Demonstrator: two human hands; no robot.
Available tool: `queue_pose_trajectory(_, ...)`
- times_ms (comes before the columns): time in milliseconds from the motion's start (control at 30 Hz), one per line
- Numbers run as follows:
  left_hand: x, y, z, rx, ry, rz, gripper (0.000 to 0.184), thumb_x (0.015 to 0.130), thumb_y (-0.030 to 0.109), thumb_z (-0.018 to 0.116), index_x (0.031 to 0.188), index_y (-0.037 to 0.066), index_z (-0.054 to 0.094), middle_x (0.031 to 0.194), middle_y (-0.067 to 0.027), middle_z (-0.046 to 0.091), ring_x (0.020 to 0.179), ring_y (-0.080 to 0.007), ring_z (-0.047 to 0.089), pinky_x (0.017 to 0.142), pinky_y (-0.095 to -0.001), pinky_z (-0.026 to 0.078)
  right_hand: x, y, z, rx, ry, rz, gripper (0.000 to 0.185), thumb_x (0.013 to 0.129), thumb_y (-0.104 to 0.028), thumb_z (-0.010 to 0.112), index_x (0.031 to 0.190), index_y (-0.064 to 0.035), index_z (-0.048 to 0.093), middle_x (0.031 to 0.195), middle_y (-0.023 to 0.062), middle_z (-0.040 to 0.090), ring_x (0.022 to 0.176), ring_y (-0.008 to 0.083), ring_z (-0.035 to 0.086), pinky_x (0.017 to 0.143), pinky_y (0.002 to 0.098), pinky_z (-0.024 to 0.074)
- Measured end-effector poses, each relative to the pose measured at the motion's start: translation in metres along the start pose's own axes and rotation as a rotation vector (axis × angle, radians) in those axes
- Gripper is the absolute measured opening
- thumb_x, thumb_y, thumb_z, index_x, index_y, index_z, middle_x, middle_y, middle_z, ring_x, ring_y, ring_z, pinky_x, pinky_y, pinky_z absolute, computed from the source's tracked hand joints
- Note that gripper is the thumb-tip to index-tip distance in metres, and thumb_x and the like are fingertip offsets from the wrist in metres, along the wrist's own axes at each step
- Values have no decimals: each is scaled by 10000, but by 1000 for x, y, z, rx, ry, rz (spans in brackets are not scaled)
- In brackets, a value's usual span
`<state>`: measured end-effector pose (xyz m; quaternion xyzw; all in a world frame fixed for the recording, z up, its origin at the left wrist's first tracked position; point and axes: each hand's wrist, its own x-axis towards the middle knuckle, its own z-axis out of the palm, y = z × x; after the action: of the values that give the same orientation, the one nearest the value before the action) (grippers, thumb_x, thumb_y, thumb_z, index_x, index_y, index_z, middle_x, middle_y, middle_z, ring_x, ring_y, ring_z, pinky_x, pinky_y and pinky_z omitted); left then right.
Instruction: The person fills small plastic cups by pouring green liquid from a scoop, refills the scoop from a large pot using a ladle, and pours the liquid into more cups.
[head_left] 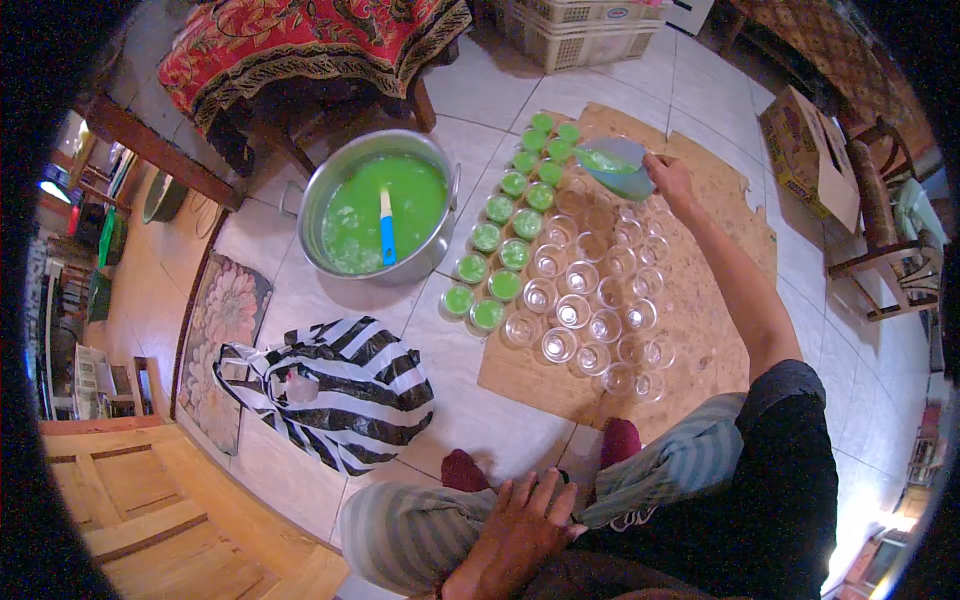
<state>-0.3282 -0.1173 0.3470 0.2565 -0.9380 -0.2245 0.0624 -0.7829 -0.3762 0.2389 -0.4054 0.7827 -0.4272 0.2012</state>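
My right hand (670, 184) grips the handle of a grey-blue plastic measuring jug (625, 184). The jug is tilted, with green liquid in it, over the far end of the cups. Rows of clear plastic cups filled with green liquid (503, 286) stand on the left. Beside them, several unfilled clear cups (574, 311) stand on a cardboard sheet (715, 330). My left hand (525, 525) lies on my lap, fingers stretched out, holding nothing.
A large metal pot (310, 245) of green liquid stands left of the cups, a blue-handled utensil (388, 235) in it. Nearer lies a black-and-white striped plastic bag (365, 395). Crates (580, 45), a cardboard box (810, 150) and a wooden chair (885, 265) stand farther off.
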Motion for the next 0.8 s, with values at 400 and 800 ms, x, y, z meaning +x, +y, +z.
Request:
queue_pose_trajectory(400,-1,6,-7,-161,-240,-137,513,798,401,580,1164,50,503,1228,-181,484,1113,-377,484,921,-513,394,3,7,-1,93,-17,46,373,814,-375,535,846,-16,630,677,25,531,617,141,518,534,299,452)
queue_pose_trajectory(800,-3,5,-8,-176,-213,-127,532,813,411,561,1193,46,487,1239,-191,484,1127,-386,481,932,-522,386,10,3,13,374,-59,82,319,788,-375,558,704,-66,569,615,5,480,535,121,449,509,294,426)
